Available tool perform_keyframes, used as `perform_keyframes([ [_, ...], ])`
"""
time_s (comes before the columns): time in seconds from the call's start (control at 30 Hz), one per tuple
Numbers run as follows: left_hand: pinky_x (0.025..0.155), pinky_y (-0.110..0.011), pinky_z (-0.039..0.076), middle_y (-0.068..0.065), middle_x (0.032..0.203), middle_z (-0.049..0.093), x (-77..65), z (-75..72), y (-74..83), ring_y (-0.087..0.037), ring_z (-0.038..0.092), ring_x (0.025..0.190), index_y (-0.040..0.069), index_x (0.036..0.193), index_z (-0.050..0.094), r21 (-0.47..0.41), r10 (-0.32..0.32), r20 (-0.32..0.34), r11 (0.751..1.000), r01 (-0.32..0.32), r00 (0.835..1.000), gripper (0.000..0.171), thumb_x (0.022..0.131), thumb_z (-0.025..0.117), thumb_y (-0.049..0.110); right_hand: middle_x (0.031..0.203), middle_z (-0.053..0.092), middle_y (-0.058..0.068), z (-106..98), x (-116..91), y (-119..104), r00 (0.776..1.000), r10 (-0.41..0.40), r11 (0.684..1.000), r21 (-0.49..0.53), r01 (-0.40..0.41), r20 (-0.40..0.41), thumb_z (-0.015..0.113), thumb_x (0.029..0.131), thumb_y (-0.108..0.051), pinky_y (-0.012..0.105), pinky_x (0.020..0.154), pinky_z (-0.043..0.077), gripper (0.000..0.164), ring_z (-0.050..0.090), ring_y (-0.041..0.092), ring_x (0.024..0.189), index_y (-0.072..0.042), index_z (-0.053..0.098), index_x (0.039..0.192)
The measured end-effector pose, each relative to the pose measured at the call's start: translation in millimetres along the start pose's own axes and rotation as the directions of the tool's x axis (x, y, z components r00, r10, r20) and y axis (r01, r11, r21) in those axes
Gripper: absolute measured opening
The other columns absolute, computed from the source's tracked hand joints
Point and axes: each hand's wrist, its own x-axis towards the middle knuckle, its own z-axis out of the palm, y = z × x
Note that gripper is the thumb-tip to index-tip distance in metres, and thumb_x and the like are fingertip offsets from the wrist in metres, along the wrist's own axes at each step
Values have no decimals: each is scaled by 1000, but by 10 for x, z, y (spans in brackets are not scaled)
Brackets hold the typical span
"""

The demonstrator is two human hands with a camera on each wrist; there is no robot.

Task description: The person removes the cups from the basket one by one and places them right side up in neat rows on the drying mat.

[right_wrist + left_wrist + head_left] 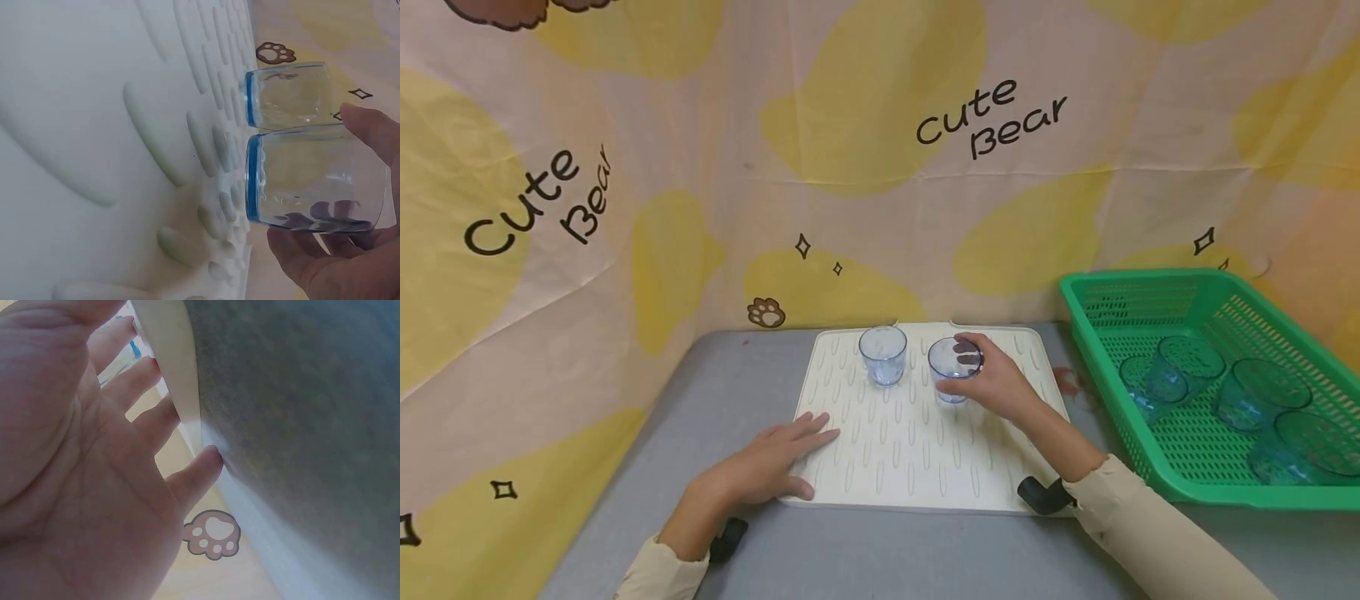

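My right hand (pixel 992 379) grips a clear bluish drinking glass (pixel 946 385) near its rim, thumb on the near side and fingers round the far right side. This glass stands upright over the white ridged mat (pixel 880 467); in the right wrist view its thick blue base (pixel 253 178) is right at the mat's surface. A second glass (pixel 883 357) stands upright on the mat just to the left. With fingers spread, my left hand (pixel 771 458) rests at the mat's left edge, and the left wrist view shows its fingertips (pixel 211 459) along that edge.
On the right stands a green perforated basket (pixel 1206 500) with several more bluish glasses (pixel 1262 392) lying in it. Grey cloth (pixel 865 554) covers the table under the mat. A printed curtain (pixel 850 192) hangs behind and along the left side.
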Motion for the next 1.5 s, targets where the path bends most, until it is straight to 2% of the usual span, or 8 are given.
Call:
perform_keyframes([
  [0.27, 116, -62, 23, -5, 166, 25, -7, -12, 6, -33, 20, 154, 24, 155, 36, -4, 6, 0, 1000, -6, 1000, 85, 81, 77, 35, 144, 56, 12, 73, 160, 5, 1000, -14, 998, 56, 15, -9, 84, 78, -29, 47, 109, 41, 86, 53, 30, 133, -9, 39, 149],
  [0.5, 115, -63, 24, -6, 166, 26, -17, -23, -9, -34, 21, 153, 22, 155, 37, 7, 17, -4, 1000, -17, 1000, 86, 81, 77, 36, 143, 55, 15, 136, 317, -24, 999, -35, 998, 44, 37, -36, 84, 77, -32, 48, 110, 39, 89, 51, 35, 133, -8, 39, 149],
  [0.67, 116, -62, 23, -6, 166, 26, -17, 5, -32, -34, 21, 154, 23, 155, 36, 11, 15, -6, 1000, -15, 1000, 86, 80, 77, 37, 146, 53, 14, 218, 373, 12, 999, -42, 993, 108, 44, -17, 83, 79, -26, 46, 112, 39, 86, 50, 33, 135, -7, 38, 149],
  [0.8, 115, -62, 24, -6, 166, 26, -28, 28, -48, -34, 22, 153, 23, 155, 37, 5, 16, -7, 1000, -16, 1000, 85, 81, 77, 37, 146, 53, 15, 260, 368, 45, 998, -55, 989, 133, 57, -15, 84, 79, -22, 45, 111, 40, 86, 51, 32, 135, -6, 37, 149],
  [1.1, 115, -62, 24, -5, 166, 25, -20, 33, -40, -33, 21, 154, 24, 155, 36, -2, 5, -4, 1000, -5, 1000, 85, 81, 76, 38, 148, 52, 13, 269, 357, 79, 999, -31, 993, 114, 34, -36, 87, 75, -23, 46, 113, 38, 90, 47, 33, 138, -11, 38, 150],
  [1.23, 116, -62, 23, -4, 166, 26, -9, 27, -26, -32, 22, 154, 24, 155, 37, -1, -3, -1, 1000, 3, 1000, 85, 81, 77, 37, 154, 44, 14, 253, 339, 52, 999, -29, 992, 122, 35, -46, 88, 73, -23, 49, 114, 37, 97, 43, 36, 141, -13, 34, 153],
  [1.33, 116, -62, 23, -5, 166, 26, -4, 25, -19, -32, 21, 154, 23, 155, 37, -1, 2, 1, 1000, -2, 1000, 85, 81, 77, 37, 158, 38, 14, 224, 290, 26, 998, -26, 988, 149, 34, -56, 89, 73, -21, 50, 114, 37, 101, 40, 37, 143, -14, 30, 155],
  [1.5, 115, -62, 25, -7, 165, 27, 3, 19, -22, -34, 21, 153, 22, 155, 37, 17, 39, -14, 999, -39, 999, 85, 81, 76, 38, 158, 35, 16, 114, 155, 21, 997, -40, 976, 211, 53, -64, 87, 75, -18, 54, 113, 37, 97, 37, 39, 144, -14, 32, 154],
])
